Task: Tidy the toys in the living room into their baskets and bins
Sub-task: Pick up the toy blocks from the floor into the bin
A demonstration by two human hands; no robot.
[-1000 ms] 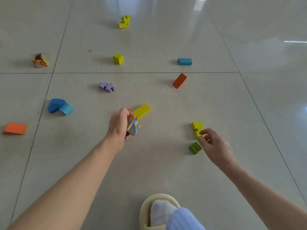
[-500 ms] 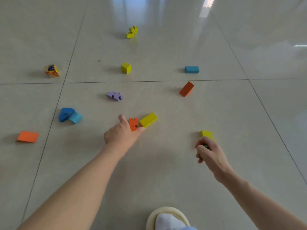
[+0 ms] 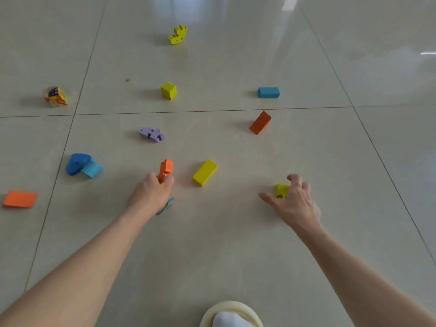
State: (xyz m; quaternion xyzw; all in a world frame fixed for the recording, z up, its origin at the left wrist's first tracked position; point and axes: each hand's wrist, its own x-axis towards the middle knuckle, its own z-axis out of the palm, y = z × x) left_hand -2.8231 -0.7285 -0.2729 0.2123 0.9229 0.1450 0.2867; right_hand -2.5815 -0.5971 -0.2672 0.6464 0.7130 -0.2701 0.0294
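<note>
Toys lie scattered on the pale tiled floor [image 3: 236, 232]. My left hand [image 3: 151, 194] grips a small orange animal-shaped piece [image 3: 166, 169] that stands up between thumb and fingers. The edge of a printed block [image 3: 166, 206] peeks out under the same palm. My right hand [image 3: 292, 201] hovers with thumb and fingers spread over a yellow notched piece [image 3: 280, 191], touching it. A yellow oblong block [image 3: 204, 173] lies between both hands. No basket or bin is in view.
Farther out lie a purple animal piece [image 3: 152, 134], a blue heart shape [image 3: 76, 161] with a light blue block [image 3: 92, 169], an orange wedge [image 3: 20, 198], a printed cube [image 3: 56, 96], a yellow cube [image 3: 169, 90], a blue block [image 3: 268, 92], an orange-red block [image 3: 260, 122] and a yellow crocodile piece [image 3: 178, 34]. My slippered foot [image 3: 232, 315] is at the bottom.
My left hand has closed on the orange piece and lifted it upright. My right hand, curled over the green block before, has opened its fingers over the yellow piece; the green block is out of sight.
</note>
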